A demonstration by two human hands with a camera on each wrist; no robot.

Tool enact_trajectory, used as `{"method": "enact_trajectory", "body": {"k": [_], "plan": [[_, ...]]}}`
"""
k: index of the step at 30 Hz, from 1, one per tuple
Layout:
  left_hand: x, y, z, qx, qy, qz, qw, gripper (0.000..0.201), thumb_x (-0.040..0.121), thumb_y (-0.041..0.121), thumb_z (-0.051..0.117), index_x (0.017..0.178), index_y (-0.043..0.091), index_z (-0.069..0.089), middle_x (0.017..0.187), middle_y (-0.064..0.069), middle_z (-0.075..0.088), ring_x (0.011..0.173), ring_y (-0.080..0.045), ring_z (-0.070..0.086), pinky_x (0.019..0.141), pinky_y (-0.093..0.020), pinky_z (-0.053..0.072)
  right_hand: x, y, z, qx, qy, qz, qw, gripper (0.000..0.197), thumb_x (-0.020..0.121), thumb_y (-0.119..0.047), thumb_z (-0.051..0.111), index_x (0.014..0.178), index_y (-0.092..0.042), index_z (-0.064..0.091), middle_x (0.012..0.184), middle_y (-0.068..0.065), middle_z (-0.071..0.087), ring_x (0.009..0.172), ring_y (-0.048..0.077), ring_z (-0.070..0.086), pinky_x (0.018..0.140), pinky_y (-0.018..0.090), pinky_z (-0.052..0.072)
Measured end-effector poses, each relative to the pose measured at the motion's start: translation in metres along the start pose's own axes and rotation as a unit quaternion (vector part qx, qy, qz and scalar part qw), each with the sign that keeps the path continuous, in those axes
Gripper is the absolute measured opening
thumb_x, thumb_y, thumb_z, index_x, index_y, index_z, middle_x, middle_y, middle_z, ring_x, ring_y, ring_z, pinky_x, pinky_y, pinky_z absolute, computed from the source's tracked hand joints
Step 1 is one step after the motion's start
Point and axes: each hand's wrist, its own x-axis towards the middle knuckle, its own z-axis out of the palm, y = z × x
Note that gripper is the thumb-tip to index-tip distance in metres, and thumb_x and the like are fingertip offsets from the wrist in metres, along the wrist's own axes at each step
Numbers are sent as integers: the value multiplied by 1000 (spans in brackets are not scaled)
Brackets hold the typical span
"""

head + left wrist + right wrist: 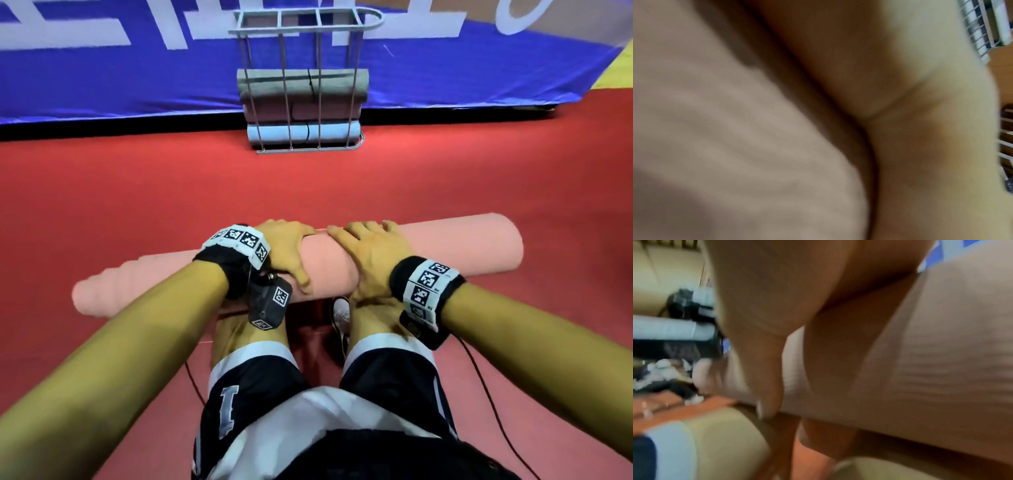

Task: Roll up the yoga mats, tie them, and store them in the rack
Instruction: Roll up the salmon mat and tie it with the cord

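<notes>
A rolled pink yoga mat lies crosswise on the red floor in front of my knees, its left end coiled unevenly. My left hand wraps over the middle of the roll, fingers on the far side and thumb on the near side. Right beside it, my right hand grips the roll the same way. No tie shows on this mat. Both wrist views are blurred: the left shows my palm against the ribbed mat, the right my thumb on the mat.
A grey wire rack stands ahead against a blue banner. It holds three tied rolls: grey, pink and light blue. Red floor lies between. Black cables trail by my right leg.
</notes>
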Motion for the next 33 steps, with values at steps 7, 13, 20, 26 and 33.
{"method": "enact_trajectory", "body": {"k": [7, 13, 20, 26, 33], "plan": [[95, -60, 65, -73, -12, -6, 997, 113, 28, 91, 73, 130, 52, 45, 114, 14, 64, 92, -17, 65, 84, -40, 53, 36, 17, -23, 72, -58, 12, 996, 111, 36, -62, 87, 135, -42, 41, 115, -7, 63, 110, 23, 62, 93, 41, 48], [-3, 11, 30, 78, 116, -10, 990, 133, 45, 80, 79, 153, 27, 21, 141, -3, 46, 125, -30, 51, 101, -54, 39, 65, 32, -40, 178, -129, 27, 975, 115, 26, -55, 93, 133, -43, 53, 103, -8, 71, 93, 19, 68, 85, 35, 58], [1, 5, 24, 100, 129, 14, 987, 124, 41, 71, 80, 145, 29, 28, 126, -4, 57, 111, -33, 59, 90, -50, 46, 60, 27, -24, 119, -49, -16, 992, 126, 40, -68, 85, 150, -36, 34, 140, -5, 52, 126, 24, 50, 105, 47, 45], [5, 5, 21, 104, 136, 19, 985, 123, 45, 76, 74, 148, 28, 27, 127, -2, 60, 110, -30, 62, 90, -44, 48, 27, 5, 22, -13, 85, 1, 996, 138, 43, -69, 86, 156, -16, 27, 151, 10, 42, 135, 32, 43, 112, 64, 27], [-1, 6, -7, 97, 121, 5, 988, 113, 46, 77, 76, 142, 34, 35, 127, 1, 64, 109, -30, 65, 86, -45, 54, 38, 6, -5, -9, 85, 21, 996, 121, 51, -57, 83, 153, -24, 27, 147, 5, 45, 128, 29, 46, 104, 49, 34]]}}
